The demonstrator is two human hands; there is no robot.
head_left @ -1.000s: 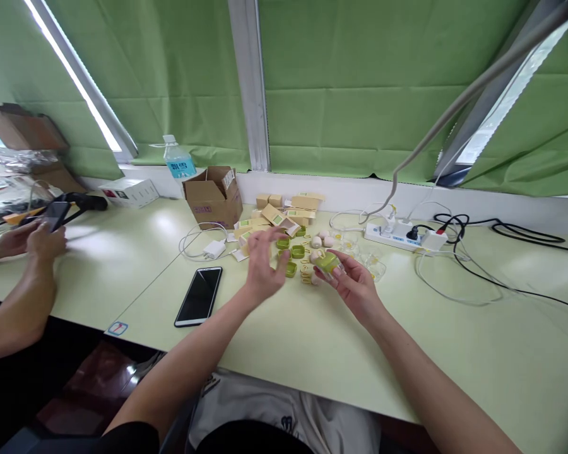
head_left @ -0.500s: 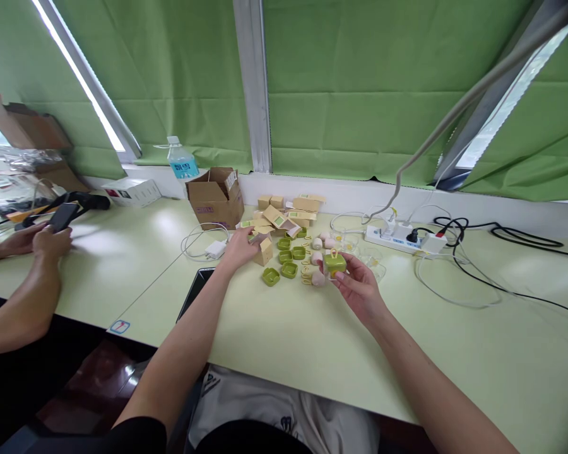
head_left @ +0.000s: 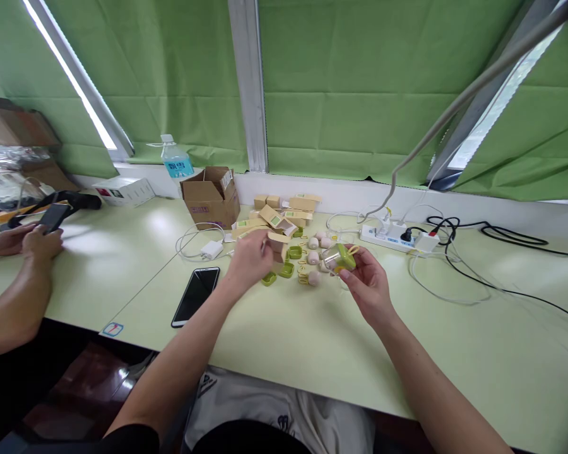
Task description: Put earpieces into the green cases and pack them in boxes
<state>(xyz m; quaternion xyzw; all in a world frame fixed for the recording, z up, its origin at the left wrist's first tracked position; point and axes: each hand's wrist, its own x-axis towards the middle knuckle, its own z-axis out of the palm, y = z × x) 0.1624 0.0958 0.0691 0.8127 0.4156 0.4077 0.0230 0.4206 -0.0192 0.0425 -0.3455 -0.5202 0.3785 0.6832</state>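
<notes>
Our left fingers and thumb grip a small box (head_left: 279, 248), with our left hand (head_left: 250, 258) at its near left side. Our right hand (head_left: 370, 285) grasps a clear container (head_left: 338, 257) with a green end and a yellow loop, thumb beneath and fingers behind. Both things are raised in front of us over the table (head_left: 284, 340), apart from each other. We judge the step in hand to be handling these two together; moving either calls for a light grip on the thin-looking card and a level hold on the container.

Just beyond the fingers, we count at least four green trays (head_left: 286, 270), others perhaps hidden by the left hand, and at least five pale round pieces (head_left: 313, 258) near some yellow loops. Behind lies a pile of cartons (head_left: 275, 218), overlapping too much for us to count. Farther out we count one phone (head_left: 196, 296), one charger (head_left: 213, 250), one brown box (head_left: 213, 202), one bottle (head_left: 177, 157) and one power strip (head_left: 389, 238).
</notes>
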